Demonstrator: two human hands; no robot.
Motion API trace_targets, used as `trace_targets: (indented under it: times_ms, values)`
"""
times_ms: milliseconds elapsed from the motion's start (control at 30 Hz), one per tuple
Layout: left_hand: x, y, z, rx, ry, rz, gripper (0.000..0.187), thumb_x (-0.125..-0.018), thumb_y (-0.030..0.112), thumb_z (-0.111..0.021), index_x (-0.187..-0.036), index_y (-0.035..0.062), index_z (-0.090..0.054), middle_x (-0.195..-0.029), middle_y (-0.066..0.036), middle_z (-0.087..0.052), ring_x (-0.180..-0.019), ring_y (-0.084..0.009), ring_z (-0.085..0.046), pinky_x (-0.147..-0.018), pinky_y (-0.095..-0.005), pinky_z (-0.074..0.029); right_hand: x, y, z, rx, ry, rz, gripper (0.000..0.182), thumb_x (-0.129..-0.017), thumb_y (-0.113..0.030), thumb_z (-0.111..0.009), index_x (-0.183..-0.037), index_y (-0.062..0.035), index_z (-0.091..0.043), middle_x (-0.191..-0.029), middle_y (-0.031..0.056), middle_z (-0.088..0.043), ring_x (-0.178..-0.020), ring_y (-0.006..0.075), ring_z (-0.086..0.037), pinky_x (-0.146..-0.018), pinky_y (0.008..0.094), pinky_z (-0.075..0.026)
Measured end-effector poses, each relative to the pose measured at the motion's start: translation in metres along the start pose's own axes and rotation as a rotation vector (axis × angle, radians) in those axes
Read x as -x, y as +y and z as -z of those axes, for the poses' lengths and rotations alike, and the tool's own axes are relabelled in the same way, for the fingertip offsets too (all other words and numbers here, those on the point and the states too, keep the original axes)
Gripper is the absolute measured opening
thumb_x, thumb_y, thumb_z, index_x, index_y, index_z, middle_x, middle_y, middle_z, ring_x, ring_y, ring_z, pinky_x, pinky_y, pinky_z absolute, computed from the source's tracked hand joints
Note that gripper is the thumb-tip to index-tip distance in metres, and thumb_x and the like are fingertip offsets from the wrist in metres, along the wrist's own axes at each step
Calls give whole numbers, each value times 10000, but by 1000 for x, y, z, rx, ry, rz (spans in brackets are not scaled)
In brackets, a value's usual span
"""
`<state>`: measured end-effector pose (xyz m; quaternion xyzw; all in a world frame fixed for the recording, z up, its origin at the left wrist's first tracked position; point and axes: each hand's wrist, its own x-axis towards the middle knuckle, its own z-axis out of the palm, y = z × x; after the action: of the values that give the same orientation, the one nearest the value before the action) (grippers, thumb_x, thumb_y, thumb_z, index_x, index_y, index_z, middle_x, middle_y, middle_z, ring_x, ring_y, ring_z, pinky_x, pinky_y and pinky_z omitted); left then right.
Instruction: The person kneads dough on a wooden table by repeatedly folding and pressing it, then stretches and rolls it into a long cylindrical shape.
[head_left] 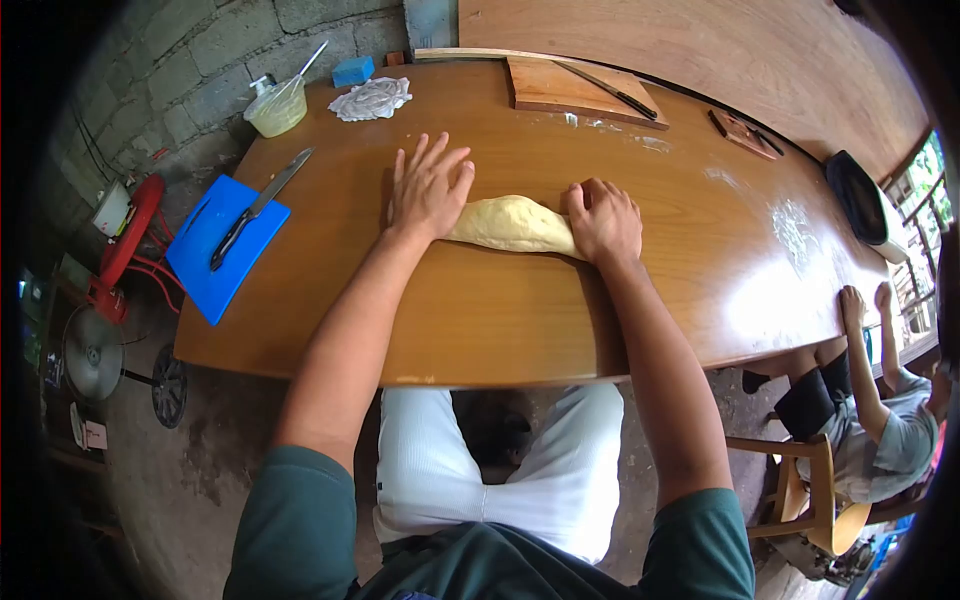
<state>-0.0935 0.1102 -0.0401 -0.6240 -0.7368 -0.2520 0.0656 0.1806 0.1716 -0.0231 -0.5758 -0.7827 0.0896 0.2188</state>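
A long pale piece of dough [510, 224] lies across the wooden table, thick in the middle and narrower toward the right. At its left end, my left hand [428, 192] presses down with fingers stretched out and spread. My right hand [608, 220] has its fingers curled over the dough's right end, and that tip is partly hidden under it. Between my hands the middle of the dough is bare.
On the left, a knife [258, 208] rests on a blue cutting board [205, 235]. A tub with a whisk [278, 108], crumpled cloth [370, 99] and blue sponge [353, 71] stand behind. A wooden board [570, 92] bears another knife [620, 95]. Someone sits at right [880, 420].
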Motion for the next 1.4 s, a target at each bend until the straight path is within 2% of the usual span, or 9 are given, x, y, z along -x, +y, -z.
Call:
trace_targets:
  times_ms: [433,567,700,767,800,1000,1167,1333,1400]
  values:
    - [-137,-28,-64,-72,146,-19,408,-1097,388,-533,-1272,89,-749,-1536,-143,-639,-1521,-308,-498,-1310,-500,-295,-172,-10,-63,219,26,186,456,-1079,-420,-495,-1176,-57,-755,-1253,192,-762,-1258,353,-689,-1136,499,-487]
    - [-143,-29,-63,-6,225,-135,293,-1058,290,-580,-1075,62,-763,-1324,-158,-740,-1306,-341,-647,-1175,-503,-454,-181,-2,-75,231,189,232,393,-1071,-383,-535,-1088,-67,-768,-1162,182,-784,-1215,344,-707,-1133,525,-486]
    - [-116,-31,-56,68,58,-87,399,-1055,394,-569,-1235,91,-756,-1405,-141,-711,-1383,-298,-612,-1209,-506,-446,-158,-2,-66,152,339,375,302,-1039,-318,-582,-985,-71,-747,-1029,158,-784,-1080,353,-736,-1059,522,-532]
    - [-99,-34,-63,36,46,-63,467,-1050,444,-577,-1392,157,-715,-1543,-122,-643,-1467,-296,-563,-1229,-502,-432,-134,-2,-53,32,202,243,287,-1032,-306,-591,-975,-66,-739,-1036,164,-778,-1052,374,-741,-1015,497,-564]
    - [-88,-22,-40,-32,-127,-9,564,-1073,501,-548,-1561,223,-604,-1691,-104,-499,-1563,-293,-462,-1283,-469,-375,-123,-4,-48,29,159,183,330,-1046,-341,-556,-1021,-76,-751,-1089,158,-780,-1069,376,-743,-1003,476,-578]
    - [-30,-7,-6,-125,-293,28,647,-1131,605,-370,-1695,291,-418,-1792,-50,-332,-1639,-304,-329,-1339,-519,-267,-61,9,-32,-10,29,143,477,-1085,-452,-417,-1229,-166,-771,-1326,110,-751,-1313,325,-668,-1143,488,-497]
    - [22,8,26,-59,-340,32,645,-1143,604,-332,-1691,278,-428,-1783,-36,-352,-1632,-307,-343,-1327,-537,-288,-5,22,-20,-25,-58,230,547,-1122,-479,-342,-1335,-188,-753,-1467,115,-697,-1454,321,-583,-1230,515,-399]
    - [80,13,78,32,-431,-23,650,-1131,610,-398,-1665,249,-476,-1734,-78,-439,-1516,-341,-499,-1278,-538,-354,75,21,37,-194,-131,302,475,-1101,-522,-534,-1232,-109,-728,-1164,174,-743,-1174,376,-693,-1074,516,-515]
    - [101,9,95,-2,-395,-175,603,-1091,526,-578,-1608,216,-552,-1578,-133,-597,-1354,-365,-614,-1186,-512,-450,106,33,43,-114,-29,406,454,-1079,-514,-592,-1261,-115,-708,-1209,159,-732,-1151,388,-701,-1071,513,-519]
